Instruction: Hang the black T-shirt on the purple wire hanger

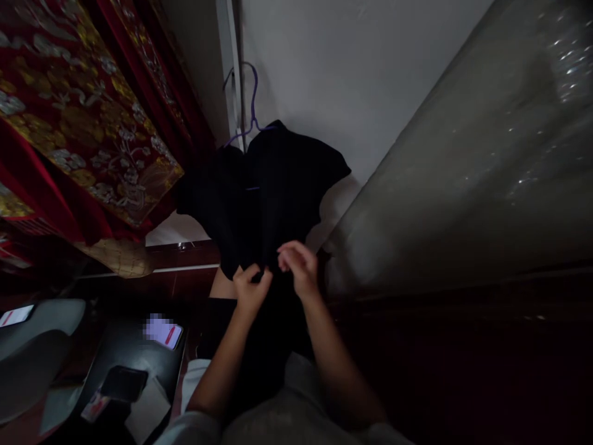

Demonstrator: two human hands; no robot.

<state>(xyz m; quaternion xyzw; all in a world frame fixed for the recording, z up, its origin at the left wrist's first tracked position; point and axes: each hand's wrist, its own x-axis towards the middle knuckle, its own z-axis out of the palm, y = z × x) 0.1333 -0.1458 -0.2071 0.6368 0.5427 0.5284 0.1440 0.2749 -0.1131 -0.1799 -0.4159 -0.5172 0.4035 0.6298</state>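
A black short-sleeved garment [273, 185] hangs on a purple hanger [252, 102] against the white wall. My left hand [250, 290] pinches the garment's lower hem, fingers closed on the cloth. My right hand [299, 266] is just to the right of it at the same hem, fingers curled and slightly blurred, touching the dark fabric. Both forearms reach up from the bottom of the view.
A red and gold patterned cloth [78, 117] hangs at the upper left. A grey glittering curtain [472, 179] fills the right side. Below left, a dark surface [130, 358] holds a lit phone [164, 332] and a black box [123, 383]. A dark wooden ledge [185, 262] runs behind.
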